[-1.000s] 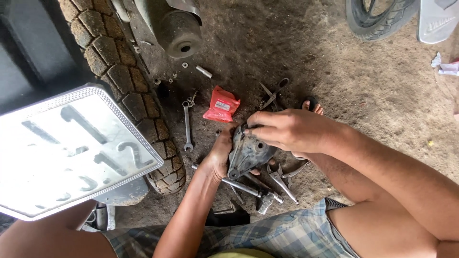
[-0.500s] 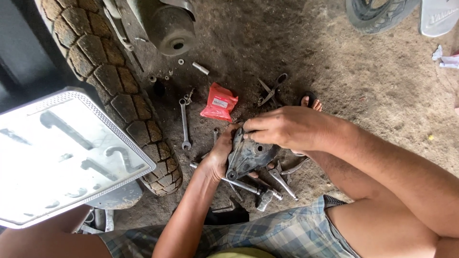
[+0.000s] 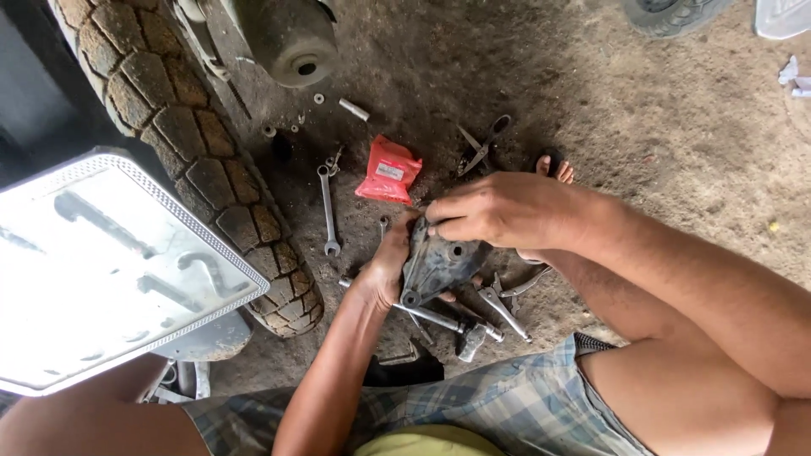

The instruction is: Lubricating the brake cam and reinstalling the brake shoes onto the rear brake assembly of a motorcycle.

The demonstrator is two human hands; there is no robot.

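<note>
We hold a dark metal bracket (image 3: 439, 266) between both hands, low over the dirt floor (image 3: 676, 143) and just above a scatter of tools. Our left hand (image 3: 390, 266) cups it from the side and underneath, fingers wrapped around its edge, while our right hand (image 3: 498, 209) pinches at its upper end with the fingertips closed on something too small to make out. The risk we see is a small fastener slipping from that pinch and dropping into the dust among the socket wrench (image 3: 439, 319) and pliers (image 3: 503, 306) below, where it would be hard to find; the grimy surface of the bracket could also let it twist in our left palm. The bracket's long axis runs from upper right down to lower left, its narrower holed end pointing down toward our knees, near the motorcycle tyre (image 3: 194, 152), the red packet (image 3: 389, 169) and the spanner (image 3: 328, 207).
</note>
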